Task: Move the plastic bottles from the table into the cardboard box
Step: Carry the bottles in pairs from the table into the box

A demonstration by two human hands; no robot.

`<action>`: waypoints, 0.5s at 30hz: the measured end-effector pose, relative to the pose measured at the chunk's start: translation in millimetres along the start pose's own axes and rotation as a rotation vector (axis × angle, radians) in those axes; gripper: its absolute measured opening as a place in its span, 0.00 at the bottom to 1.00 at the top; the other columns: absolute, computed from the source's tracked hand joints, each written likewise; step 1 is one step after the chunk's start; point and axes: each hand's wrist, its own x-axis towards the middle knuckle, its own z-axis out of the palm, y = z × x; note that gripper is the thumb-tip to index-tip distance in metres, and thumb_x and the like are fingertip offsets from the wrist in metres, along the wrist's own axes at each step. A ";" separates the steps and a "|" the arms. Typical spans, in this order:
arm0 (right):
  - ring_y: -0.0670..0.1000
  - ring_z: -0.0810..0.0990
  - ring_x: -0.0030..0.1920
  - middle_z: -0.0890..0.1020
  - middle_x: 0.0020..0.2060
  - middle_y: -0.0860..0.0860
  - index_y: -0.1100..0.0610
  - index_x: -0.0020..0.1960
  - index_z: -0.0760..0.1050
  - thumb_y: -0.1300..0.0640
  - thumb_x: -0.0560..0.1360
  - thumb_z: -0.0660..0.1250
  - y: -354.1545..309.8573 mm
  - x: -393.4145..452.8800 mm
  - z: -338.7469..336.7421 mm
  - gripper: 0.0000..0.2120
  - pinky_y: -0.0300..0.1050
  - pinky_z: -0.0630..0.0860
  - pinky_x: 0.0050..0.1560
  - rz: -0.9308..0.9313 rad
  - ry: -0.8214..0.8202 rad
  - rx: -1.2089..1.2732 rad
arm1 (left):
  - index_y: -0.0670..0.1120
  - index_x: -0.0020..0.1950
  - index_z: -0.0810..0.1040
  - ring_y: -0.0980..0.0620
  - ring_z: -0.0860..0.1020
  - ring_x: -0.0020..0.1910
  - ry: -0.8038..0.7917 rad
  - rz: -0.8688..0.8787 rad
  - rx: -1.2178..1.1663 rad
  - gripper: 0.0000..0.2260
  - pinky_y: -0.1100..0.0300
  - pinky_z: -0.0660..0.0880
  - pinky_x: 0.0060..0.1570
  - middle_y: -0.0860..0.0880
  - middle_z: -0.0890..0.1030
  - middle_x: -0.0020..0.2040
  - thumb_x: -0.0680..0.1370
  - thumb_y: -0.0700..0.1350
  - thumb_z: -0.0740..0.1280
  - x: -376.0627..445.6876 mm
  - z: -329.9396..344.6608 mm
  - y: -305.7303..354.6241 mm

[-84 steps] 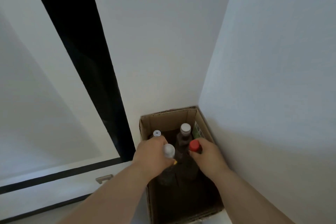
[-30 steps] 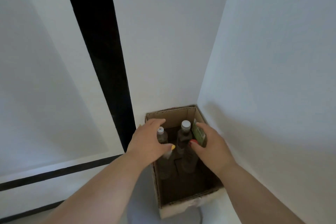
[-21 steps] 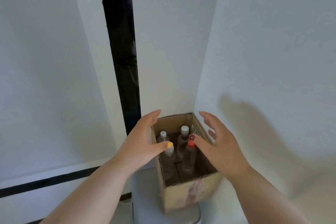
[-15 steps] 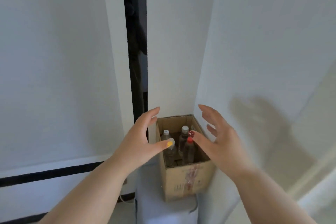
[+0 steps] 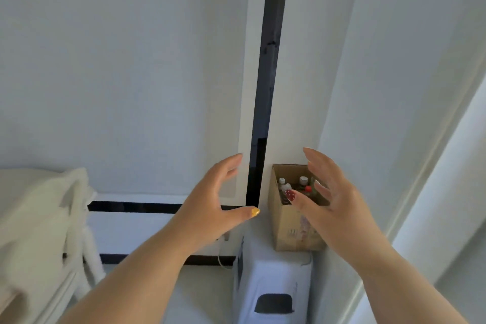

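Note:
A cardboard box point(image 5: 285, 229) stands on a white stool in the corner of the room. Several plastic bottles point(image 5: 303, 183) stand upright inside it, most with white caps and one with a red cap. My left hand point(image 5: 210, 205) hovers open to the left of the box, apart from it, fingers spread. My right hand point(image 5: 331, 202) is raised in front of the box, also open and empty, and hides part of the box's right side.
The white stool point(image 5: 273, 287) with a dark handle slot carries the box against the right wall point(image 5: 407, 87). A dark vertical gap point(image 5: 265, 87) runs up the wall behind. A white chair draped with cream cloth point(image 5: 39, 218) stands at the left.
Both hands have let go of the bottles and drawn back out of the box, fingers spreading. The view has pulled away and up, so the box looks smaller and the stool shows.

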 end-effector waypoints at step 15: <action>0.34 0.67 0.69 0.70 0.69 0.32 0.31 0.71 0.62 0.34 0.65 0.68 -232.2 -181.1 219.9 0.35 0.42 0.66 0.69 -0.100 -0.097 0.169 | 0.67 0.73 0.64 0.71 0.67 0.70 0.194 -0.031 0.086 0.34 0.63 0.64 0.67 0.69 0.68 0.72 0.70 0.59 0.73 -314.2 -266.2 8.3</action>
